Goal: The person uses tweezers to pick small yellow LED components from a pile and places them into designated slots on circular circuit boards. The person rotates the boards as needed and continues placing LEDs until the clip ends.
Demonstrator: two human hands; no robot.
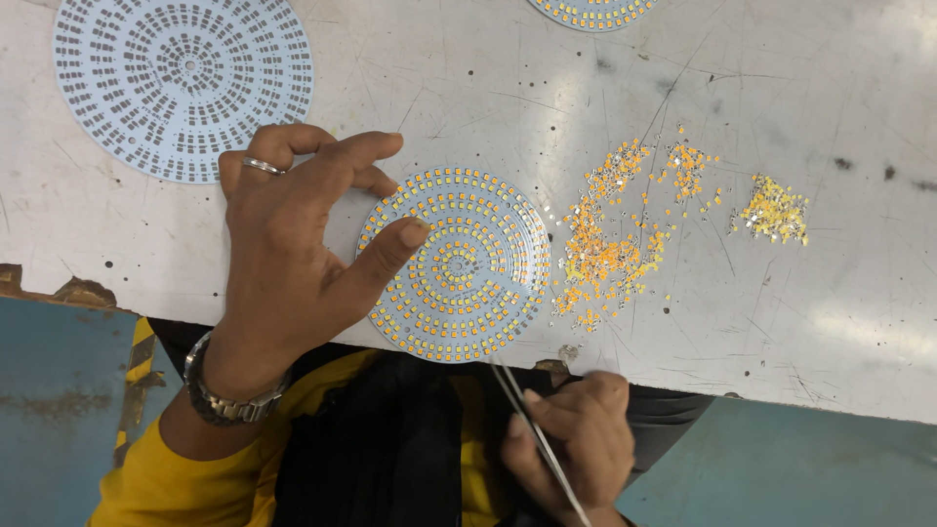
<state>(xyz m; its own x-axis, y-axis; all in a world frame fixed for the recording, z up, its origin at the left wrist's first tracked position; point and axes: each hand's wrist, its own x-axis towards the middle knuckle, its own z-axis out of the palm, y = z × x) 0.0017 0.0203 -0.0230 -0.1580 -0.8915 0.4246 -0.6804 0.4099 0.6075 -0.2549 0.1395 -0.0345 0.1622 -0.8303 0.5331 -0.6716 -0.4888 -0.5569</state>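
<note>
While the right hand (571, 444) grips tweezers (532, 429), the open left hand (293, 244) steadies an orange-dotted round board (459, 268).

Three round circuit boards lie on the counter (781, 322). One populated board (468, 283), filled with rings of small orange-yellow chips, is the landmark. One bare board (146, 68), pale blue with empty pads, lies up and to the left of it. One more populated board (592, 10), cut off by the top edge, lies above and to the right. Loose chips sit right of the landmark in two heaps, too many to count: one large scattered heap (610, 244) just beside it, one small heap (776, 210) farther right. Two hands: left hand (293, 254), right hand (576, 444). One pair of tweezers (532, 429), one ring (262, 166), one wristwatch (224, 400).
</note>
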